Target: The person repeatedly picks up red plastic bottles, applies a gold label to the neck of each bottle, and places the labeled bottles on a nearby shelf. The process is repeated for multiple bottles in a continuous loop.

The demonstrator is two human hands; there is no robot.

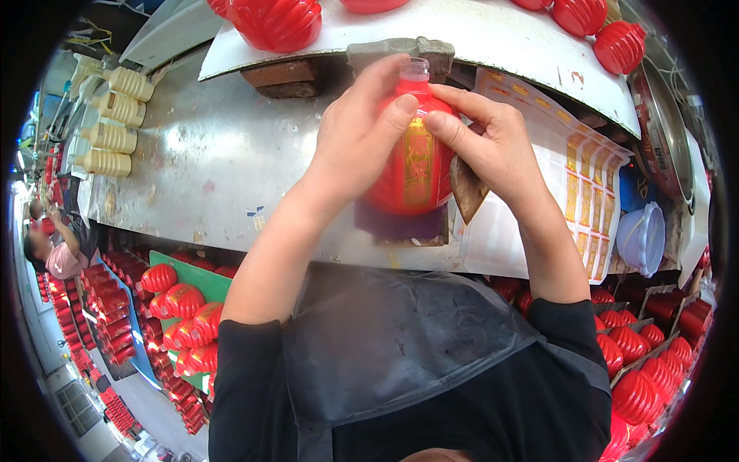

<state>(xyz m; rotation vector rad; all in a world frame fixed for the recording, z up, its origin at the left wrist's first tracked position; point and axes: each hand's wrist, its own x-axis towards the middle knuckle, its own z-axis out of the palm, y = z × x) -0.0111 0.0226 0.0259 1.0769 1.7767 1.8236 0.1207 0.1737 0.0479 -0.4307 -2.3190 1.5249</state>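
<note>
A round red bottle (pixel 400 173) with a clear neck and a gold-patterned label (pixel 417 165) stands before me at the table's middle. My left hand (pixel 354 127) closes round its left side and shoulder, thumb above the label. From the other side my right hand (pixel 493 138) grips it, thumb near the label's upper edge. Under the right palm a brown wedge-shaped piece (pixel 466 191) sticks out; whether that hand holds it too, I cannot tell. Below the bottle lies a dark purple pad (pixel 400 225).
Sheets of gold labels (pixel 589 196) lie to the right, beside a pale blue bucket (pixel 640 240). Red bottles (pixel 281 23) rest on a raised white board (pixel 493 35) at the back. Cream bottles (pixel 115 138) line the metal table's (pixel 208 162) left end. A person (pixel 65 250) sits far left.
</note>
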